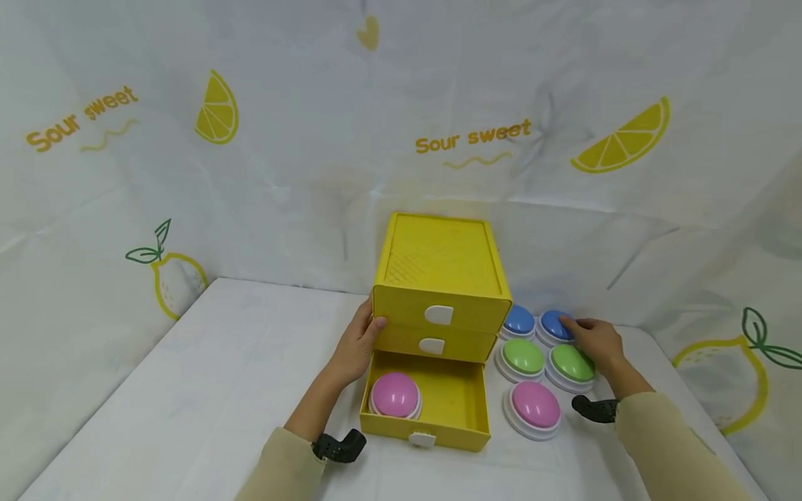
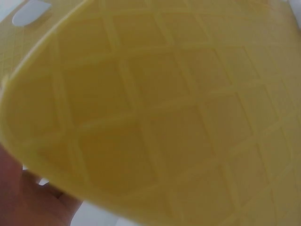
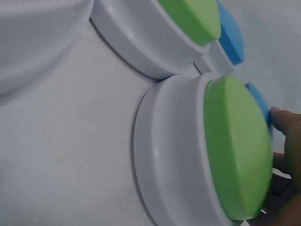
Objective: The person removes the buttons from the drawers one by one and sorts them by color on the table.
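A yellow drawer unit point(image 1: 443, 254) stands in the middle of the table, its bottom drawer point(image 1: 454, 396) pulled out. My left hand point(image 1: 354, 348) grips the unit's left side, thumb at the front edge and the other fingers partly hidden; the left wrist view shows its lattice side wall point(image 2: 155, 103) close up. One pink dome button point(image 1: 395, 395) sits in the drawer's left part. At the back right, my right hand point(image 1: 599, 342) holds a blue dome button point(image 1: 554, 324), thumb on its dome. A green dome button point(image 3: 237, 150) stands just in front of that hand.
Right of the unit are another blue dome button point(image 1: 519, 320), another green one point(image 1: 523, 355) and a pink one point(image 1: 536, 404), all on white bases. Behind everything hangs a white lemon-print cloth point(image 1: 313, 174). The white table point(image 1: 219, 390) extends left.
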Motion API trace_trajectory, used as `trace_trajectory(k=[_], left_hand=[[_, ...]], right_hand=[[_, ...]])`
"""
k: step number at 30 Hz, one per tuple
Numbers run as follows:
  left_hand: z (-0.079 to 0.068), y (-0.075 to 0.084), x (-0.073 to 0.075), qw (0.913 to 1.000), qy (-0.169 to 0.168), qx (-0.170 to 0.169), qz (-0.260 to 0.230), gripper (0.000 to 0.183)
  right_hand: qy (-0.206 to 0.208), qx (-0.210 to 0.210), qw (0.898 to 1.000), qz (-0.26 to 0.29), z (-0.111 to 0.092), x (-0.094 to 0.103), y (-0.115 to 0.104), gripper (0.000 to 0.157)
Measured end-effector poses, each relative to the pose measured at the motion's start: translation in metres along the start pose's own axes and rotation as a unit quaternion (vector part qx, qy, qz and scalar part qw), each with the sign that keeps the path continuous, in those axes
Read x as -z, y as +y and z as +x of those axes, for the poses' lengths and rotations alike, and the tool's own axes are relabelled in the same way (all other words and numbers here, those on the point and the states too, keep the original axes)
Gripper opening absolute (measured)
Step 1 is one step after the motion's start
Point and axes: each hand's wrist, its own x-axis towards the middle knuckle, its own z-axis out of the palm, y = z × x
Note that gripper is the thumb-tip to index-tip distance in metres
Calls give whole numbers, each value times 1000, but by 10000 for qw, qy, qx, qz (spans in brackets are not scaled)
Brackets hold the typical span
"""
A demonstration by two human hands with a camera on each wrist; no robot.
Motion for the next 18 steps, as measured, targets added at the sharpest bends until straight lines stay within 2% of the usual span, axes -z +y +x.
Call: trace_trajectory(k=[3,6,8,10,13,18], left_hand=[[-1,0,-1,10000,14,-29,-44,59],[-1,1,-2,10000,-7,2,11,58],[0,2,-3,10000,-37,44,64,58],[0,2,-3,9999,-56,51,111,58],[0,3,-2,9999,-35,50,128,59],[-2,4,1,9999,6,46,108,59]], right_hand=[[72,298,9991,-310,-10,2,-8,81],[601,838,9941,-334,-28,3,-21,71],[1058,1266,9861,-191,-44,2,-33,63],[1341,1629,9775,55,-63,2,-47,57],[1337,1922,9718,296,-92,2,-73,53],[981,1994,9734,558,-134,-1,-110,49]])
